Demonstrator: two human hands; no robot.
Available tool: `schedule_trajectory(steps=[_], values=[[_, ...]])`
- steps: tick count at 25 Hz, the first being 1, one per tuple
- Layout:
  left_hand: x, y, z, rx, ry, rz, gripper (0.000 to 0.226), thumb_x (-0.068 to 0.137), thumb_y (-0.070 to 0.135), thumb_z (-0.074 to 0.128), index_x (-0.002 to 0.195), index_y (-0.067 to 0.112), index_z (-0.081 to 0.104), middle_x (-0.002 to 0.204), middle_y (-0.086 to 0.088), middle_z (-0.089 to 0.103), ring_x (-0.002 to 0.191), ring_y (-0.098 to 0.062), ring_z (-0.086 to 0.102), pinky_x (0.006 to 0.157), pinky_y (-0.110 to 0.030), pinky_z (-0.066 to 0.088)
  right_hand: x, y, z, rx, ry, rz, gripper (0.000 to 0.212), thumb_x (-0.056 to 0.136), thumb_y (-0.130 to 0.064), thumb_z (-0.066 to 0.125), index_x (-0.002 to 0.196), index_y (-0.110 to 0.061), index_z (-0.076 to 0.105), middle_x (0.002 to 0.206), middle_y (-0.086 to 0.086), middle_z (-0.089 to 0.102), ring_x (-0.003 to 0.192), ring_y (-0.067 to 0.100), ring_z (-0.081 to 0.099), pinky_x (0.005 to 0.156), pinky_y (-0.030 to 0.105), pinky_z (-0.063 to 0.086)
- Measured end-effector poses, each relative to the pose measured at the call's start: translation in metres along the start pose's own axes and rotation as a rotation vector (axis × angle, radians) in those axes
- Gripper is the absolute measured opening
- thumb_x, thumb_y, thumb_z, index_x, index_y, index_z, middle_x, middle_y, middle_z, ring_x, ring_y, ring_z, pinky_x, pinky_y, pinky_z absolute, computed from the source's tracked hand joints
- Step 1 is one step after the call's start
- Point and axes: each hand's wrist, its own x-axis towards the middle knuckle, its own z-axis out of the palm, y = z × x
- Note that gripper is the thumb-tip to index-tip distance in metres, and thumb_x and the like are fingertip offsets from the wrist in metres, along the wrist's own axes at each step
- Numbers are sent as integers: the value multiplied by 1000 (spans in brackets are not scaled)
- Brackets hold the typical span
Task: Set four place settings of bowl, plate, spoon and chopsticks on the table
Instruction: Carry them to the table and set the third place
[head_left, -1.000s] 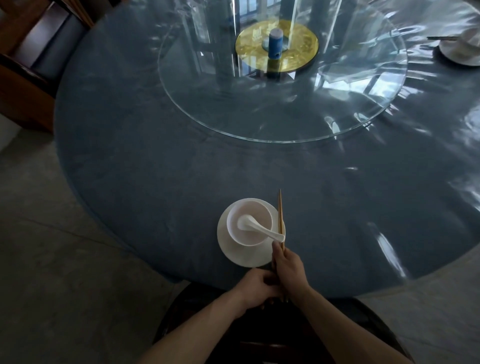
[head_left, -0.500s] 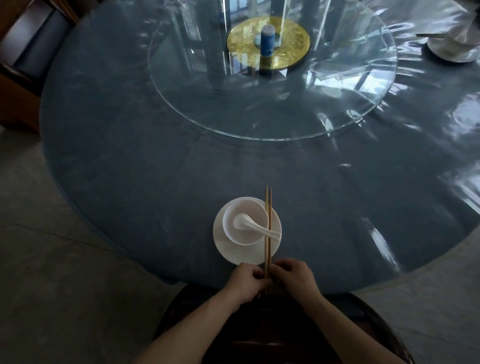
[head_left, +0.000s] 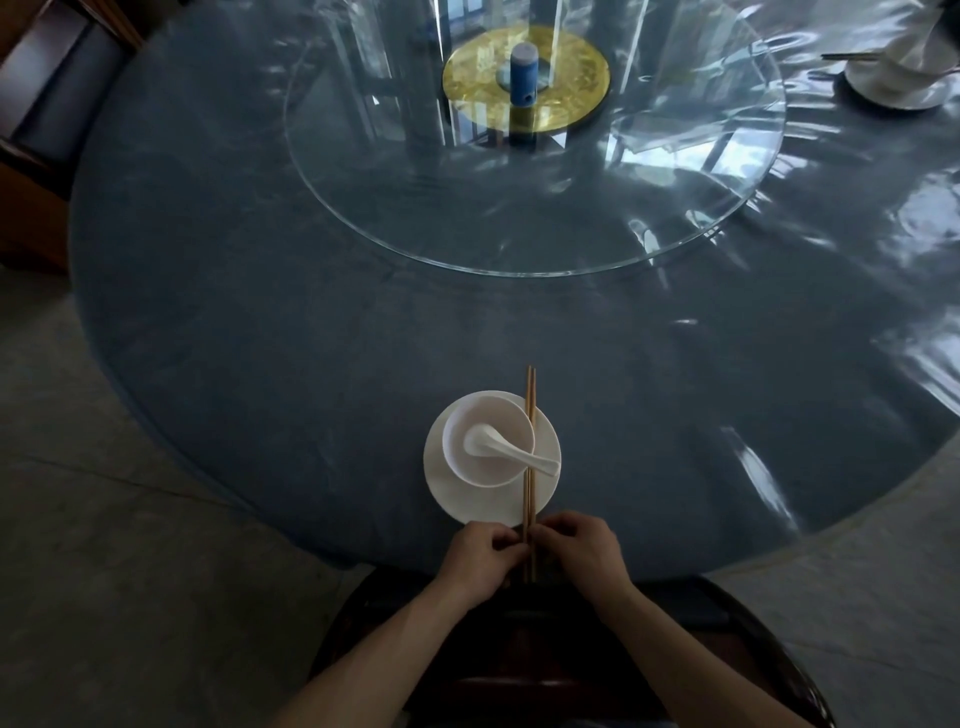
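Between my fingertips: chopsticks (head_left: 529, 467) | left hand (head_left: 480, 564) and right hand (head_left: 584, 553) both pinched on their near ends | plate (head_left: 452, 488) just beyond | no readable writing

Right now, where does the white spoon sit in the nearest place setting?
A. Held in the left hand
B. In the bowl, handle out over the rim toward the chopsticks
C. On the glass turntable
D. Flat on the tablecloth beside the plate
B. The spoon lies in the bowl on the plate, its handle crossing the chopsticks, whose near ends both hands pinch.
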Motion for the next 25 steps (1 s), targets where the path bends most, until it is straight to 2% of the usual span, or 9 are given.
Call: schedule_trajectory(steps=[6,11,14,16,18,22,25], values=[[0,1,-1,24,-9,5,15,88,26,66,80,16,74,66,-4,69,52,-9,59,55,-23,47,1,0,1,-16,6,1,9,82,-33,72,82,-25,76,72,-12,73,64,-4,66,59,16,48],[-5,7,-4,72,-9,3,22,90,34,64,86,16,76,62,6,67,47,-2,59,51,-20,46,-2,1,0,-32,11,-7,9,83,-35,71,83,-27,75,74,-11,73,66,-1,67,64,22,54],[-11,11,-13,259,19,28,26,88,45,62,86,21,72,72,5,71,61,-7,65,58,-26,52,-7,2,-6,-59,24,-6,8,86,-36,69,86,-29,72,77,-9,73,69,1,67,66,23,55],[-17,16,-20,496,52,111,29,87,49,58,86,23,69,81,6,71,74,-10,65,66,-30,51,-12,4,-13,-135,59,-37,11,89,-37,66,93,-28,71,82,-11,70,77,1,66,74,24,55],[-27,33,-20,683,10,270,29,89,50,54,91,24,67,91,7,71,83,-11,64,71,-31,52,-18,6,-26,-222,146,-85,16,89,-38,66,95,-25,72,85,-12,70,81,3,65,75,25,53],[-33,94,12,952,-107,605,30,93,48,47,103,24,63,106,2,66,97,-19,62,78,-33,48,-36,11,-69,-447,318,-155,22,89,-44,61,97,-26,71,96,-6,73,93,16,67,73,30,49],[-16,141,57,1078,-116,749,37,93,50,46,114,22,60,120,-2,61,114,-22,57,91,-36,48,-55,29,-119,-555,455,-200,27,88,-46,57,99,-27,71,101,-2,72,100,21,64,79,35,50]])
